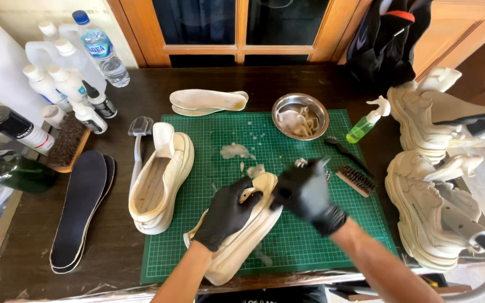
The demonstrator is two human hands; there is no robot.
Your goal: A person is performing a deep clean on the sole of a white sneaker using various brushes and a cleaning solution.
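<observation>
Both my hands wear black gloves. My left hand (pixel 225 216) grips a cream white shoe (pixel 237 238) lying tilted on the green cutting mat (pixel 304 247). My right hand (pixel 307 193) is blurred over the shoe's toe end; whether it holds a small brush I cannot tell. A second cream shoe (pixel 161 179) rests on its side at the mat's left edge. Patches of white foam (pixel 236 150) lie on the mat.
A steel bowl (pixel 300 115) with laces, a green spray bottle (pixel 366 123), brushes (pixel 356 179), a pair of white insoles (pixel 206 101), dark insoles (pixel 79 207), several cleaner bottles (pixel 65 81) at left. Two bulky white sneakers (pixel 433 202) sit on stands at right.
</observation>
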